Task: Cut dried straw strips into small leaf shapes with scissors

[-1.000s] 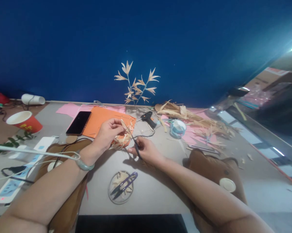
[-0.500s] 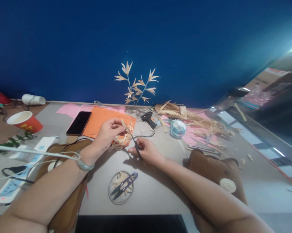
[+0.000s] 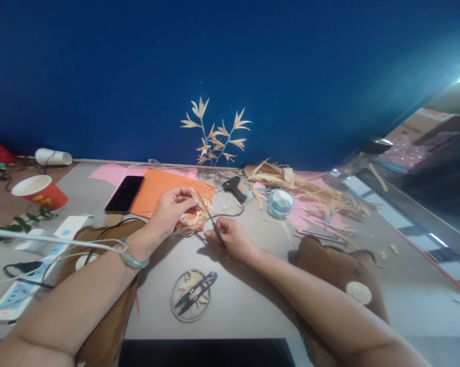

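Observation:
My left hand [image 3: 176,206], above the orange sheet, pinches a pale piece of dried husk [image 3: 194,194] between thumb and fingertips. My right hand [image 3: 235,238] is closed around dark, slim scissors [image 3: 216,229], whose blades point up and left to the husk. Exactly where the blades meet it is too fine to make out. Below the hands lies a bunch of pale husk pieces [image 3: 193,220], partly covered by the left fingers. Nearer me, purple-handled thread snips [image 3: 197,291] rest across a small round dish [image 3: 172,302] of husk scraps.
Husk flowers on stems [image 3: 214,140] stand by the blue wall. Behind my right hand are a black glue gun [image 3: 235,190] and a tape roll [image 3: 280,204]. A phone [image 3: 125,194], paper cup [image 3: 42,192] and power strip [image 3: 21,293] lie left; brown cushions [image 3: 339,275] lie under the forearms.
My right hand and the scissors have shifted very slightly, with the fingers a little differently placed on the handles. The left hand keeps its pinch and has barely moved.

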